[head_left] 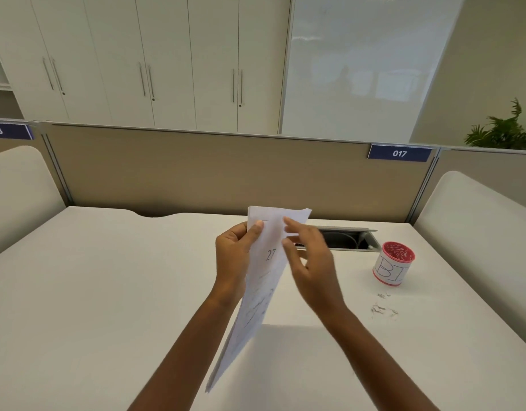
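We held the sheaf of papers (270, 256) tilted above the white desk (107, 292), our left hand (235, 258) gripping its left edge, thumb on the front page. Our right hand (310, 264) was at the top right corner, blurred; we could not tell whether it pinched a sheet.

Sign at right (399, 153): white digits "017" on a dark blue plate, fixed at the top edge of the beige desk partition (196, 170).
Sign at far left (6, 131): the same kind of blue plate, cut off by the edge of the view, showing "016".
Sheet of paper (266, 272): "27" in thin grey digits on its upper half; the fainter writing lower down is too blurred to read.
Red cup (393, 266): a white band wrapped round it bears the hand-drawn capitals "BI".
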A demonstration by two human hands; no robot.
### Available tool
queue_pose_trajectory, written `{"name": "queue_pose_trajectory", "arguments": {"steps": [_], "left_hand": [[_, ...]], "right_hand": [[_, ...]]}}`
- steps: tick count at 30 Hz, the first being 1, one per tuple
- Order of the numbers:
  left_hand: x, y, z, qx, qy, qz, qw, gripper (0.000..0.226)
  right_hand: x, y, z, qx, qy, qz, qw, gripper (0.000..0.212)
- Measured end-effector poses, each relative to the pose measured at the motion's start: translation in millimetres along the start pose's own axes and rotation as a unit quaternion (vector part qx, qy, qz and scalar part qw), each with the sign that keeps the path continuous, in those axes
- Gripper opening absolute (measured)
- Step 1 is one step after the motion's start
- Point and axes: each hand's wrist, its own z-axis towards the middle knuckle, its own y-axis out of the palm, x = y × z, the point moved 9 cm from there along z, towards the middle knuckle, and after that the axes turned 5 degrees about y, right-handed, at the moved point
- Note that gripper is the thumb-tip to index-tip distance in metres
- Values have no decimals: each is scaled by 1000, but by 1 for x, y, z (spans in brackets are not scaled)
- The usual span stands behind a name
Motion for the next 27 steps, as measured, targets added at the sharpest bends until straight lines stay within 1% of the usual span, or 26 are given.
{"name": "queue_pose_trajectory", "arguments": {"steps": [4,6,8,10,12,14,17,19,24,26,27], "left_hand": [[13,11,-5,0,89,57,994,18],[13,18,-6,-23,108,81,991,29],[12,24,-9,-40,103,97,989,40],[12,26,-10,-47,99,103,989,42],[10,27,-9,-50,83,88,991,38],[5,26,-7,-46,48,49,997,34],[-1,21,-6,-19,11,-8,1000,29],[-2,18,-6,-8,2,-25,1000,26],[-2,18,-8,-10,-5,-4,1000,23],[1,20,-10,-21,1,8,1000,23],[2,23,-11,-29,4,17,999,22]], "right_hand": [[-6,15,1,-15,49,52,997,37],[-5,15,1,-7,64,80,995,29],[1,12,3,1,89,103,991,16],[12,11,4,3,132,145,981,16],[25,11,4,-9,197,213,957,24],[36,12,3,-29,257,283,924,26],[45,14,2,-51,295,355,885,22],[48,14,1,-53,305,371,875,20],[51,12,0,-51,303,349,885,23],[45,9,2,-39,275,314,908,21],[40,5,4,-22,246,276,929,19]]}}
